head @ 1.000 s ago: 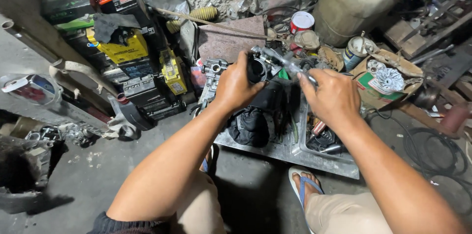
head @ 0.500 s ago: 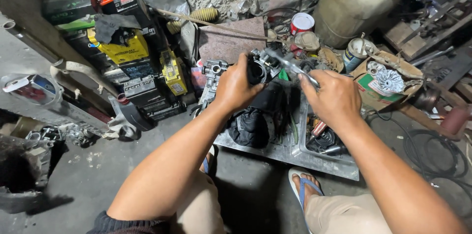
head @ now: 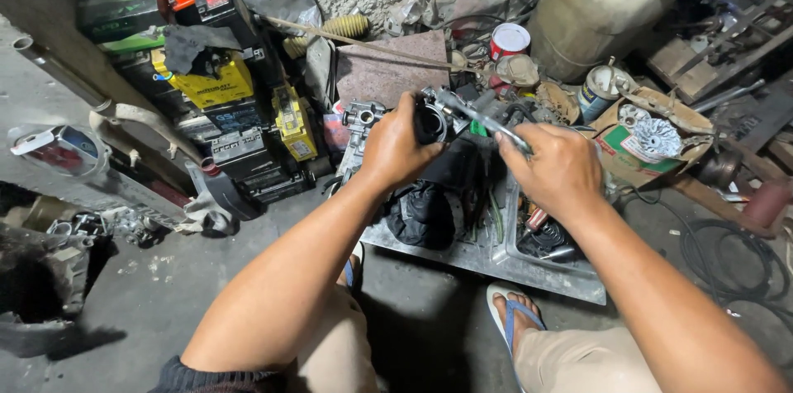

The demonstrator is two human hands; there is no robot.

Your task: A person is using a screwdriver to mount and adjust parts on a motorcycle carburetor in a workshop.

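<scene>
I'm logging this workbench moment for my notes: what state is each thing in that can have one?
left hand: closed around the round metal part, held up.
right hand: gripping the wrench, whose head sits on that part.
metal tray: flat on the floor, cluttered.
red-and-white can: upright, lid on.
cardboard box: open.
batteries: stacked.
</scene>
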